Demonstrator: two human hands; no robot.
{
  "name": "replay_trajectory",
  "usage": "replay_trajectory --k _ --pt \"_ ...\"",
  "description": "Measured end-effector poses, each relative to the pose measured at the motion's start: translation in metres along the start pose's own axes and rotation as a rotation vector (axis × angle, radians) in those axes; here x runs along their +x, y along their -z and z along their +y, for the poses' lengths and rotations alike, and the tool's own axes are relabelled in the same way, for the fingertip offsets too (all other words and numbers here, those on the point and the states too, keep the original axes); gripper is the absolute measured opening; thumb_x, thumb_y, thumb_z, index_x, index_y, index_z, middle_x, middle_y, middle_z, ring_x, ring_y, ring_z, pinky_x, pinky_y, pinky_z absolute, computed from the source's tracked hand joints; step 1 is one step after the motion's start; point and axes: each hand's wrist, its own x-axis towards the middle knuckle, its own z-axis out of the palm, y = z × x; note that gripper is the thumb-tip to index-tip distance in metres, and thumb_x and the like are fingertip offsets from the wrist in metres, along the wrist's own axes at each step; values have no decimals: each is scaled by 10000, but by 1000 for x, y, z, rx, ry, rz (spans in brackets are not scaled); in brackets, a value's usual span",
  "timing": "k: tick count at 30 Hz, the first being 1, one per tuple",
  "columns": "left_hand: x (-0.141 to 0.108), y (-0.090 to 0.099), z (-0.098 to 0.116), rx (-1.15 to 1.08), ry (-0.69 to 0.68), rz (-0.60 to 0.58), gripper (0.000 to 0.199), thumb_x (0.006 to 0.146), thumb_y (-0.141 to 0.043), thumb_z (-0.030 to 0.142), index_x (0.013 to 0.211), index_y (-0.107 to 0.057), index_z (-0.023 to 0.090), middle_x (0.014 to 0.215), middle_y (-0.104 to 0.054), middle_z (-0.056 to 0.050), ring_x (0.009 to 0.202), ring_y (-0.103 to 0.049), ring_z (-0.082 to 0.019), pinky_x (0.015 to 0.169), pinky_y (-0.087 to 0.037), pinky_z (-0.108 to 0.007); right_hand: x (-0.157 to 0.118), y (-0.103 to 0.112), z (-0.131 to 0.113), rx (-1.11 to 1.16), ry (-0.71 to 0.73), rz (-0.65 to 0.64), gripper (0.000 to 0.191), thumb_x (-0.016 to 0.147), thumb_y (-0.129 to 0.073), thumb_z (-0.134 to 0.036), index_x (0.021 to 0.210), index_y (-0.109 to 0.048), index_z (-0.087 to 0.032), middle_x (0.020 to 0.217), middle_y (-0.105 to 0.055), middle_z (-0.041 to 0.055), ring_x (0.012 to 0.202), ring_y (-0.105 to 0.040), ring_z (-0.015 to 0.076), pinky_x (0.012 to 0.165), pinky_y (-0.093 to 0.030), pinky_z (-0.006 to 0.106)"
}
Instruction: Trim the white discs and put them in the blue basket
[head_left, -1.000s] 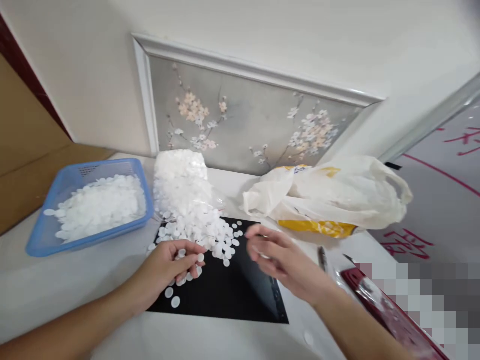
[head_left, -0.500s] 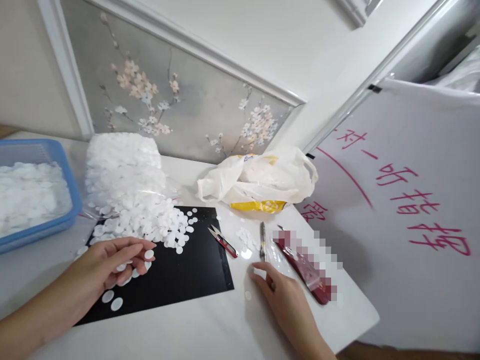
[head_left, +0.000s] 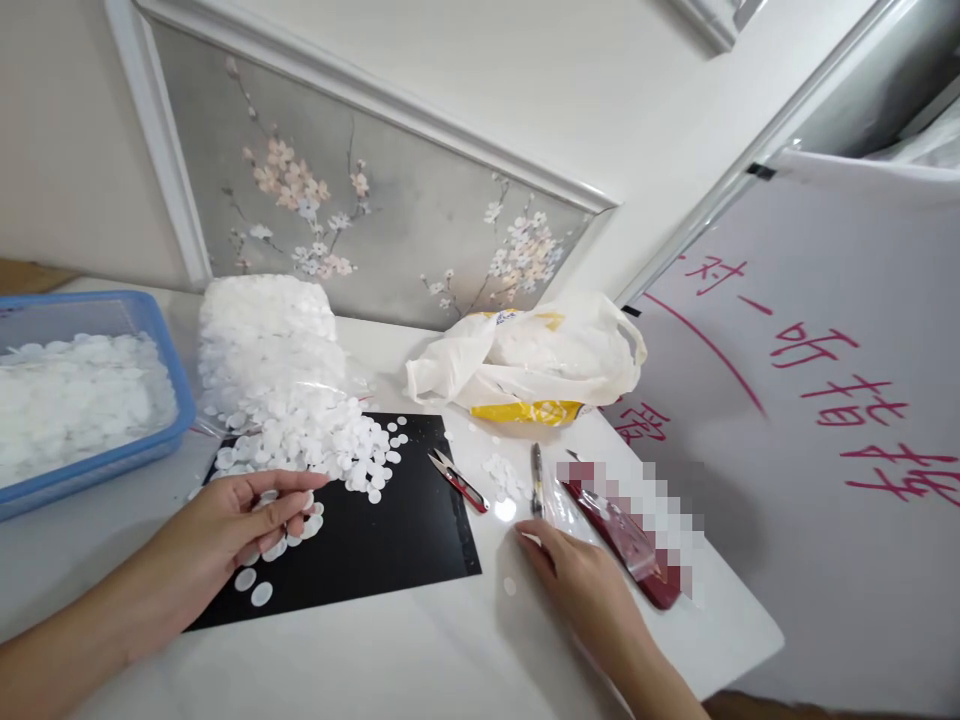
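Observation:
My left hand (head_left: pixel 259 515) is over the left part of a black mat (head_left: pixel 375 550), its thumb and fingers closed around a small white disc (head_left: pixel 308 498). Several more white discs lie under and beside it, and a heap of them (head_left: pixel 330 435) spills from a clear bag (head_left: pixel 266 320) behind. My right hand (head_left: pixel 574 570) rests low over the white table near a pen (head_left: pixel 536 475), fingers bent together; whatever is in them is hidden. Between the hands are red-handled thread snips (head_left: pixel 459 482) and a small group of white pieces (head_left: pixel 501 475).
A blue basket (head_left: pixel 184 400) full of white discs stands at the left. A white plastic bag (head_left: pixel 525 365) lies at the back. Beside my right hand is a dark red case (head_left: pixel 622 530), partly blurred out. A whiteboard (head_left: pixel 825 560) with red writing borders the table on the right.
The view has shifted slightly to the left. My left fingers have closed more over the disc. The white piece seen in my right fingers before no longer shows.

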Motion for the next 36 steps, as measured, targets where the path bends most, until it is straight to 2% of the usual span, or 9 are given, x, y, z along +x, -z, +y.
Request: replay_trajectory --k 6,9,11,13,17,22,27,31,36 --pt "-7 0 6 -129 -15 -33 245 761 -728 398 780 -616 182 705 -559 18 554 -410 -60 440 -290 -131 -3 -5 1 174 -81 88 227 869 -451 -377 863 -629 -237 667 -684 59 583 -618 243 544 -386 310" --pt "-15 -2 11 -182 -20 -75 282 847 -630 424 734 -586 169 725 -583 -3 532 -395 -59 415 -267 -140 10 2 -25 671 -293 117 155 795 -571 -397 813 -556 -243 499 -485 -45 431 -395 136 464 -283 250" --pt "-18 -4 13 -217 -15 -91 282 884 -583 397 729 -591 162 744 -607 -23 570 -455 -72 448 -329 -146 23 7 -57 1208 -321 -5 179 782 -602 -384 759 -498 -241 474 -344 -91 409 -252 91 431 -180 218" --pt "-19 -6 14 -264 12 -74 252 899 -566 364 761 -613 158 772 -633 -41 643 -533 -96 514 -409 -160 39 9 -96 1680 -318 -339 212 733 -621 -316 668 -443 -221 481 -352 -88 408 -196 66 415 -135 205" --pt "-19 -6 17 -368 46 26 215 907 -557 312 826 -659 141 869 -673 -73 809 -640 -152 681 -525 -212 71 -1 -163 1857 -338 -699 226 677 -636 -265 571 -454 -184 470 -457 -40 386 -245 42 375 -137 181" --pt "-21 -4 22 -569 11 12 341 952 -458 337 936 -687 85 1037 -691 -140 1061 -634 -235 958 -509 -300 90 -17 -197 1942 -357 -588 215 688 -744 -268 661 -558 -164 611 -597 -11 481 -441 43 402 -301 120" --pt "-21 -2 23 -679 -4 35 452 967 -396 419 1057 -670 71 1093 -682 -141 1108 -615 -244 1011 -479 -313 83 -19 -202 2034 -522 -549 202 788 -688 -292 865 -700 -105 847 -698 70 798 -658 133 724 -536 192" --pt "-22 -5 23 -753 -15 62 468 966 -382 452 1113 -650 97 1111 -669 -126 1137 -591 -234 1020 -470 -329 78 -16 -203 2117 -590 -509 416 927 -505 -422 914 -723 -68 1029 -707 143 1015 -660 230 932 -517 311" --pt "-27 -22 19 -853 3 85 378 955 -432 404 1004 -666 110 1021 -669 -108 1054 -619 -226 971 -501 -334 76 -11 -215 2148 -495 -406 386 922 -492 -462 854 -711 -151 948 -720 85 918 -681 196 876 -531 298"
